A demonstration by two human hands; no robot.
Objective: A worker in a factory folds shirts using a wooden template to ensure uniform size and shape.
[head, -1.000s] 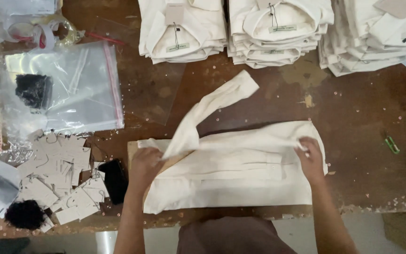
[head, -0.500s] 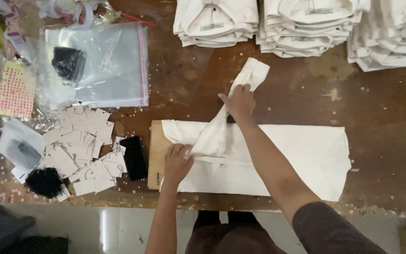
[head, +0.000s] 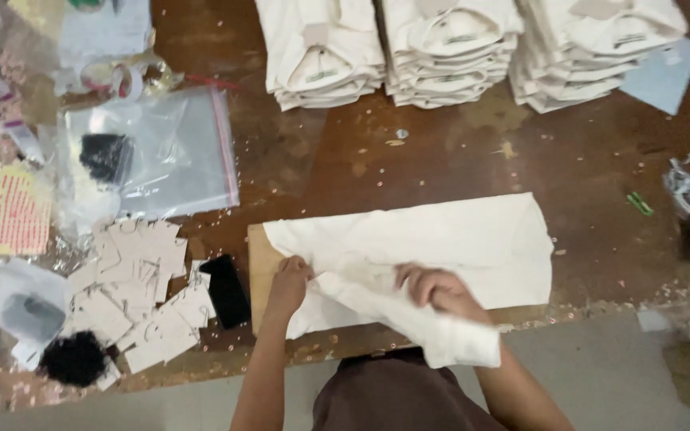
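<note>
1. Head view: the left hand has its grip closed on the near left edge of the cream shirt; the right hand pinches the sleeve, which hangs blurred over the counter's near edge.
2. The shirt lies flat on a board (only its left end shows).
3. Card tags lie left; folded shirt stacks stand behind.

Head camera looks down; table near
</note>
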